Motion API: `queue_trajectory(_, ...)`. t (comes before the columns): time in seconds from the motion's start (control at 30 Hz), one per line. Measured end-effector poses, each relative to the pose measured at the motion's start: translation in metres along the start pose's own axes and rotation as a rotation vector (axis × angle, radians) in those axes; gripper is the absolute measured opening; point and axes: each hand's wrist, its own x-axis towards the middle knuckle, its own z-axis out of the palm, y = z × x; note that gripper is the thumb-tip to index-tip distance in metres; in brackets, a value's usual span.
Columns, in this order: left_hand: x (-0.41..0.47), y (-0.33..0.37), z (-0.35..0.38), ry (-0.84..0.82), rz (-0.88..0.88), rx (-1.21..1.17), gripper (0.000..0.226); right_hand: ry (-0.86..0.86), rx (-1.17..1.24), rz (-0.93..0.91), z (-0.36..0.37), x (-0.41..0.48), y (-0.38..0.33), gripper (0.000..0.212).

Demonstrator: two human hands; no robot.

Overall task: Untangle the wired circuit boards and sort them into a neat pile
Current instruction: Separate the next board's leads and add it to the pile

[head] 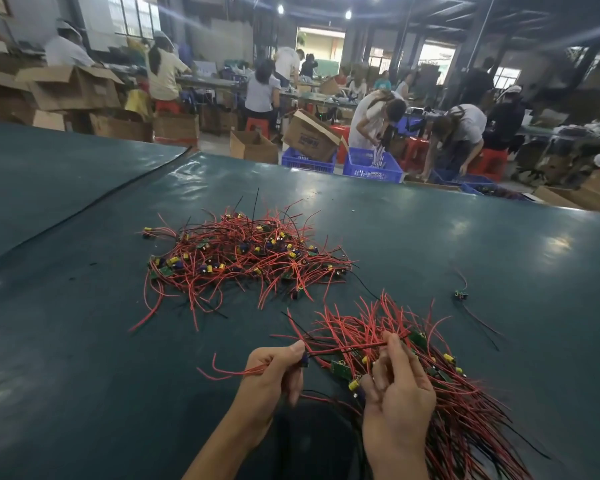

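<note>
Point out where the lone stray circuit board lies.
In the head view, the stray board lies alone on the green table, right of the tangled heap and beyond the bundle by the right hand.

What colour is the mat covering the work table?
Dark teal-green table mat; the head view shows it.

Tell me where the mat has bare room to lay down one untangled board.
Widest bare mat lies left of the left hand, nearer than the tangled pile. Another patch lies beyond the stray board, toward the far edge. Crowded: between tangled pile and sorted bundle, and around the right hand, which holds a wired board with the left.
</note>
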Motion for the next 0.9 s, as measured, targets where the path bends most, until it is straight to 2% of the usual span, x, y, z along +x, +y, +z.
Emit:
queue_trajectory(0.1,0.000,-0.002,0.000,-0.014,-0.015,0.022,0.051,-0.025,-0.030,-0.010,0.001,-0.003,0.003,0.015)
queue_trajectory(0.2,0.003,-0.005,-0.004,0.007,-0.037,0.021,0.055,-0.130,-0.141,0.053,0.003,-0.009,0.015,0.016)
queue_trajectory(0.27,0.003,-0.007,-0.005,0.005,-0.061,0.021,0.051,-0.195,-0.256,0.107,0.005,-0.016,0.026,0.019)
queue_trajectory(0.37,0.003,-0.008,-0.003,-0.083,-0.074,-0.043,0.042,-0.288,-0.360,0.118,0.011,-0.023,0.040,0.021)
queue_trajectory(0.43,0.001,-0.008,-0.002,-0.136,-0.081,-0.037,0.040,-0.266,-0.376,0.102,0.011,-0.022,0.043,0.021)
queue_trajectory(0.53,0.000,-0.006,-0.001,-0.130,-0.069,0.074,0.046,-0.186,-0.366,0.067,0.006,-0.017,0.035,0.024)
queue_trajectory(0.73,0.003,0.000,-0.007,-0.043,-0.096,-0.014,0.043,-0.040,-0.077,0.020,-0.006,0.001,0.005,0.022)
queue_trajectory(0.83,0.002,0.001,-0.006,-0.043,-0.101,-0.047,0.047,-0.032,-0.054,-0.019,-0.004,0.000,0.003,0.024)
queue_trajectory(0.9,0.002,-0.002,-0.006,-0.049,-0.113,-0.081,0.050,-0.104,-0.120,0.029,-0.001,-0.005,0.010,0.026)
